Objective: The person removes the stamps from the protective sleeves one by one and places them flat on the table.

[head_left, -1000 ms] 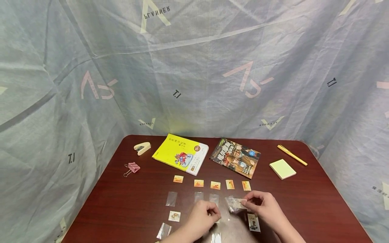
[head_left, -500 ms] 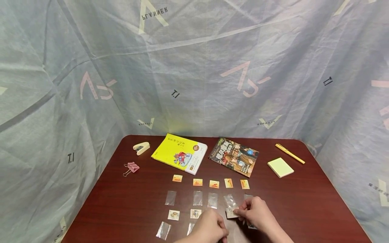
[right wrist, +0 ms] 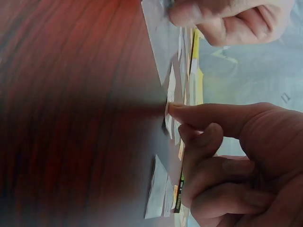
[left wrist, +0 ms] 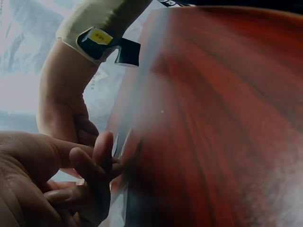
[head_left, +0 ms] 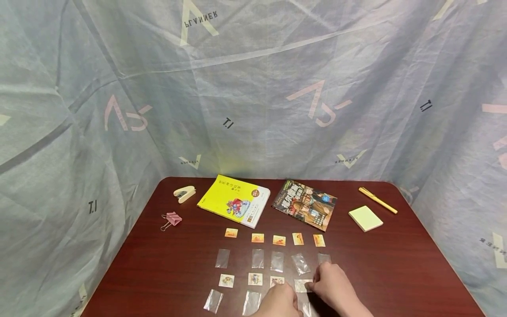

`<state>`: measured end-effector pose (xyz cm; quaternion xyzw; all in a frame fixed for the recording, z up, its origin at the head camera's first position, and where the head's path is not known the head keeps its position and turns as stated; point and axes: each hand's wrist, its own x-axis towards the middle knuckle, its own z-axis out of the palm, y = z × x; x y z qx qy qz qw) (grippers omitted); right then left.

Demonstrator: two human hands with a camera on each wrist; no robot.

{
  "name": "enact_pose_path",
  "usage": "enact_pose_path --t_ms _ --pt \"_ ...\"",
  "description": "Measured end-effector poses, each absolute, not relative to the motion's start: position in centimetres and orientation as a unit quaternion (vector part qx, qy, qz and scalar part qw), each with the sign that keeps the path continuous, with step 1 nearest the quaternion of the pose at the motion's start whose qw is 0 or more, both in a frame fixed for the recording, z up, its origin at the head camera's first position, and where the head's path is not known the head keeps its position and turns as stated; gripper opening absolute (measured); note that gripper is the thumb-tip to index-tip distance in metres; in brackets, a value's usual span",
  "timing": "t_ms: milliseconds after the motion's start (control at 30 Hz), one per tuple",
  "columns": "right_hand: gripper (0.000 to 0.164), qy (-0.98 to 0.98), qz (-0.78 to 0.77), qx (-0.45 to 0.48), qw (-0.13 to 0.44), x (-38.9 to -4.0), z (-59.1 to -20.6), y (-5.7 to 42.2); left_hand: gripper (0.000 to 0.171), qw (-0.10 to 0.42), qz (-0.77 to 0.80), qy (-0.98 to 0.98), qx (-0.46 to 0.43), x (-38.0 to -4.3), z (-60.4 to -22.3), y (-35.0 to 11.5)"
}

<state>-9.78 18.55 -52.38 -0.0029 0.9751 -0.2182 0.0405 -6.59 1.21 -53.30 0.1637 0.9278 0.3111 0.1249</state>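
Low in the head view, my right hand (head_left: 334,284) holds its thumb tip at the right edge of a small pale stamp (head_left: 302,285) lying on the table. The right wrist view shows that thumb (right wrist: 187,112) on the near edge of the stamp (right wrist: 169,101), other fingers curled behind. My left hand (head_left: 279,301) is just left of it and nearer me. It pinches a clear plastic sleeve (head_left: 305,307), also visible as a clear sleeve (right wrist: 158,33) under the left fingers in the right wrist view. Another picture stamp (head_left: 277,280) is partly covered by the left hand.
Behind the hands runs a row of clear sleeves (head_left: 258,259), then a row of orange stamps (head_left: 279,240). More picture stamps (head_left: 226,281) and sleeves (head_left: 214,301) lie left. Further back are a yellow book (head_left: 233,200), dark book (head_left: 305,204), stapler (head_left: 184,194), pink binder clip (head_left: 171,220), note pad (head_left: 365,218) and yellow pen (head_left: 378,200).
My right hand has brought the stamp down from over a clear sleeve to the table just below it. The left hand has shifted right and toward me, uncovering stamps and sleeves.
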Motion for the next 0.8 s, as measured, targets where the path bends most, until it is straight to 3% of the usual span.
enact_pose_path --t_ms 367,633,800 --pt "0.028 0.971 -0.234 0.042 0.002 -9.6 -51.0 22.0 0.032 0.126 0.328 0.918 0.182 -7.1 -52.8 0.5" --pt "0.053 0.978 -0.194 0.053 0.05 -8.2 -52.0 23.1 0.027 0.196 0.51 0.821 0.166 -8.2 -51.1 -1.3" --pt "0.047 0.98 -0.188 0.055 0.044 -7.9 -52.4 22.6 0.026 0.192 0.563 0.786 0.169 -9.2 -50.9 -2.6"
